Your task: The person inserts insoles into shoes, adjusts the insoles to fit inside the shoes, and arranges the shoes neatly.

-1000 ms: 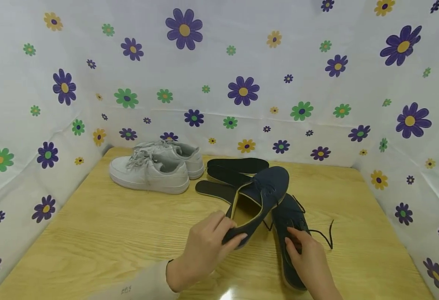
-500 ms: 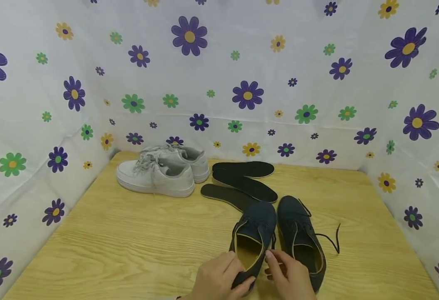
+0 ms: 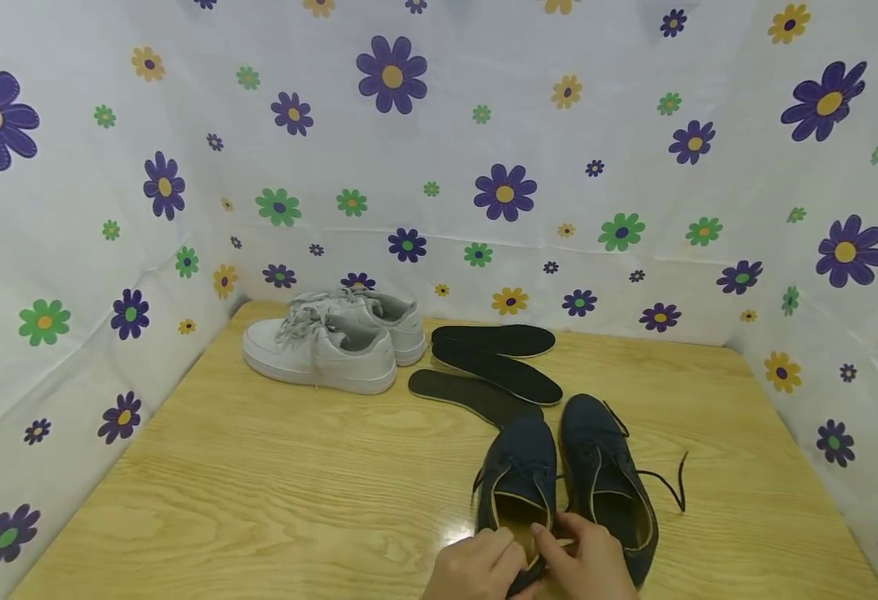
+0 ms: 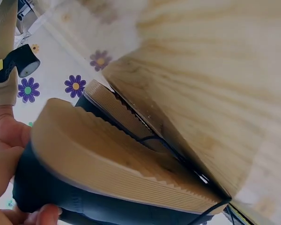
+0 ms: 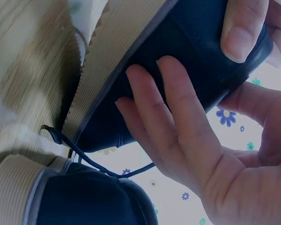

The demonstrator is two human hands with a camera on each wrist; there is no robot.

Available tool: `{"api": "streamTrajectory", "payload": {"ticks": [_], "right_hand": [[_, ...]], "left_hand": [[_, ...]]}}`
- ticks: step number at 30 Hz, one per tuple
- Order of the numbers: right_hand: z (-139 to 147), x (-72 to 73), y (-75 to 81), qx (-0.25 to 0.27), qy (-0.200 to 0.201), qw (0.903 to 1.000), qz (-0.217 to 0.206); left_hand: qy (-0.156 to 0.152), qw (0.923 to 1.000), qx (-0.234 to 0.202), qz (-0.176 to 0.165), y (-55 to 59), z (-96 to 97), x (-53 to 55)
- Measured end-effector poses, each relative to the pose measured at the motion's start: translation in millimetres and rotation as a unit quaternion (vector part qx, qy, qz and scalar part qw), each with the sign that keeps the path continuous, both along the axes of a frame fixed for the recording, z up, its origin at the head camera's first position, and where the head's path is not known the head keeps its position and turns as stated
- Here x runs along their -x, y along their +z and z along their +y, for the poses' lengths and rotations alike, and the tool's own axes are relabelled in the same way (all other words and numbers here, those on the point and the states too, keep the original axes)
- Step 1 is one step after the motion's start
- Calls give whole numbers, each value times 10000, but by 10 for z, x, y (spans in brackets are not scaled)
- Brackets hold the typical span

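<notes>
Two navy lace-up shoes with ribbed tan soles are at the front of the table. My left hand [image 3: 476,568] grips the heel of the left shoe [image 3: 523,446]. That shoe is tilted in the left wrist view, its heel raised and its sole [image 4: 117,145] showing. With its thumb over the collar and fingers along the outer side, my right hand [image 3: 591,560] pinches the same shoe. In the right wrist view, the fingers [image 5: 178,93] lie against the dark upper. Beside it, the right shoe [image 3: 592,425] stands on the table, a loose lace [image 3: 664,483] trailing rightward.
Three dark insoles lie behind the navy shoes: one at the back [image 3: 517,339], one in the middle [image 3: 502,375], and one in front [image 3: 469,395]. A pair of white sneakers [image 3: 334,358] stands at the back left. Flower-print cloth [image 3: 439,150] surrounds the wooden table [image 3: 274,475].
The left shoe has come down toward the table and nearer me, beside the other shoe. My right hand has left the right shoe and now holds the left shoe's collar.
</notes>
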State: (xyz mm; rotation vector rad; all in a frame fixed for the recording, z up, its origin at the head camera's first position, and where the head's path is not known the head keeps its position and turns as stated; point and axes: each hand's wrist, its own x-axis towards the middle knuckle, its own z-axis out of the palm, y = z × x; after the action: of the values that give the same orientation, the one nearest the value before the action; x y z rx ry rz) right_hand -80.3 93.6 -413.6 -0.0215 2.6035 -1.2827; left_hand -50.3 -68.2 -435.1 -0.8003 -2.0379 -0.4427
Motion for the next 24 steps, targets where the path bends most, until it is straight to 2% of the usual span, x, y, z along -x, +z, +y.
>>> {"api": "streamTrajectory", "payload": {"ticks": [2, 4, 7, 10, 15, 21, 24], "right_hand": [[13, 31, -4, -118, 57, 9999, 17], [21, 60, -5, -237, 114, 9997, 13], [16, 99, 3, -375, 182, 9991, 10], [-5, 133, 23, -506, 194, 9985, 95], [-46, 165, 18, -867, 10, 9954, 405], [-84, 126, -59, -1172, -293, 9895, 795], [-100, 95, -66, -1274, -437, 9853, 1048]], "left_hand": [[134, 9997, 129, 177, -27, 36, 31], [257, 9992, 267, 130, -74, 68, 44], [385, 9980, 500, -47, -164, 94, 60], [445, 9955, 749, -374, -228, 97, 76], [551, 9894, 1185, -641, -247, 95, 101], [508, 9846, 1551, -631, -259, 73, 105], [421, 9847, 1570, -631, -264, 62, 119]]}}
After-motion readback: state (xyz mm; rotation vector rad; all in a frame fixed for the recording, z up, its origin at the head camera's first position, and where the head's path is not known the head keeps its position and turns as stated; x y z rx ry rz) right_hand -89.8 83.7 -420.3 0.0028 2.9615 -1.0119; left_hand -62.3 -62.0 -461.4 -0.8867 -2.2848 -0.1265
